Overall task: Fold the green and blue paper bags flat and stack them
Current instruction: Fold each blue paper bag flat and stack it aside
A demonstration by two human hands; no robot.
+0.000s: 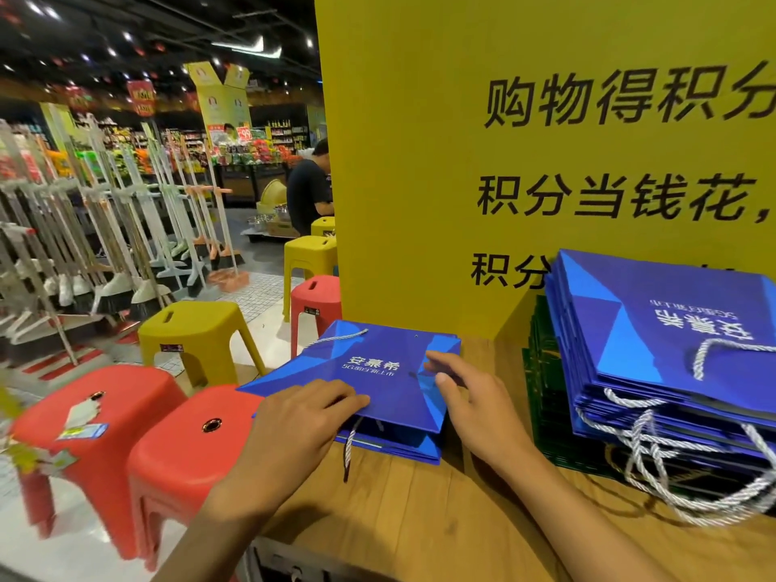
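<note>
Two open hands, left hand (306,417) and right hand (470,396), press a blue bag (378,371) flat mid-frame, seemingly the flattening step; next it likely needs squaring on the pile (403,449) beneath.

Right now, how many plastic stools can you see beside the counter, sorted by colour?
Red stools: 3
Yellow stools: 3
Total: 6, counting visible seat tops; the farthest yellow one is partly hidden behind the yellow sign.
</note>
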